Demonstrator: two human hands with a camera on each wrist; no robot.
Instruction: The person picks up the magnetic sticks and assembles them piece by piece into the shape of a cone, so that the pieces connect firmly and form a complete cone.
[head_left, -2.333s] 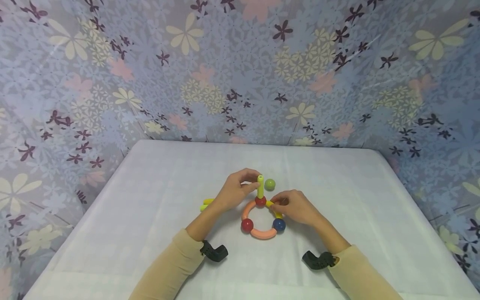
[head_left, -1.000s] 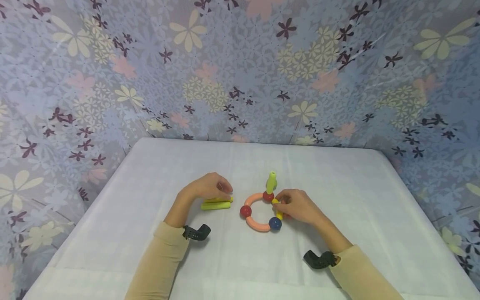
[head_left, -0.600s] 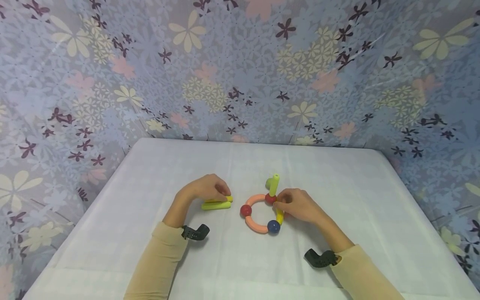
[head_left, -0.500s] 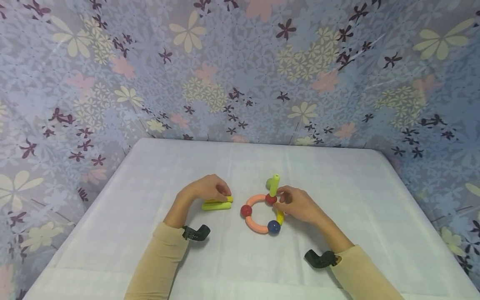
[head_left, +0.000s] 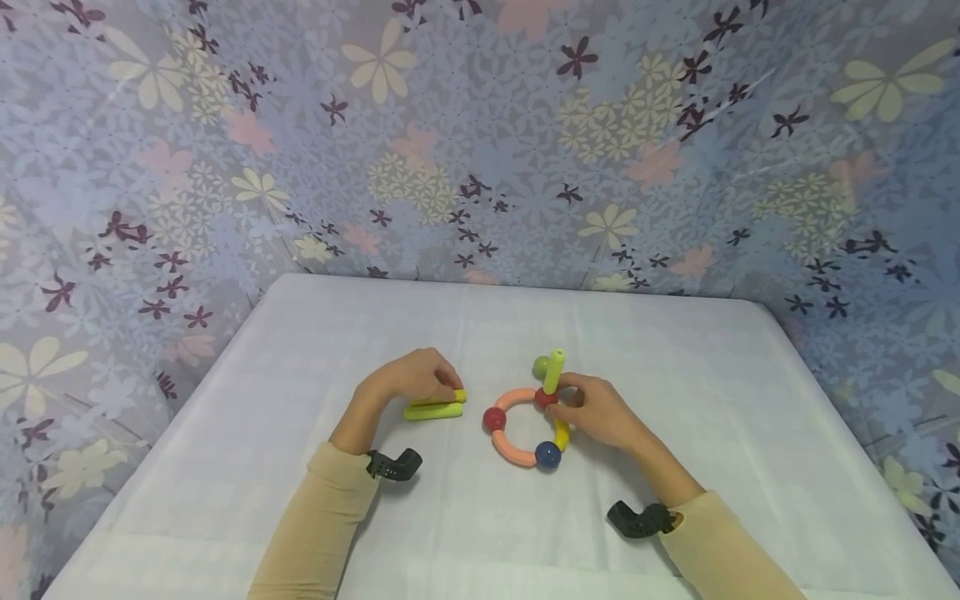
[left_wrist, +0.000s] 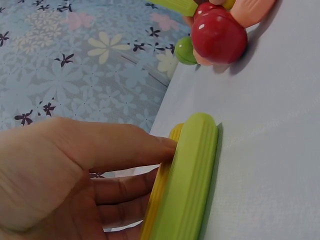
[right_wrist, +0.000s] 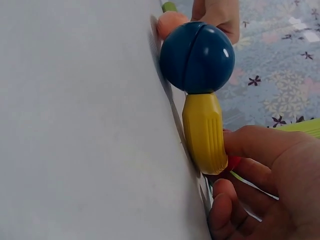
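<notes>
A ring of toy building pieces lies on the table: two salmon curved sticks (head_left: 512, 450), a yellow curved stick (right_wrist: 204, 132), a blue ball (head_left: 547, 454) and two red balls (head_left: 494, 419). From its far red ball (head_left: 546, 399) rises a light green straight stick (head_left: 554, 372), tilted slightly right. My right hand (head_left: 600, 411) grips the ring there, thumb and fingers around the joint of red ball and yellow curve. To the left, my left hand (head_left: 415, 375) pinches a yellow straight stick (left_wrist: 159, 192) between thumb and fingers. A light green stick (left_wrist: 190, 177) lies alongside it.
A loose-looking green ball (head_left: 541, 367) sits just behind the ring. White cloth covers the table (head_left: 300, 533), and a flowered curtain (head_left: 480, 167) hangs behind it. A black wrist device (head_left: 395, 465) sits at each sleeve.
My left hand has left the upright green stick and moved left to the yellow stick. The ring has turned, its far red ball shifting right; my right-hand fingers have moved up towards that ball.
</notes>
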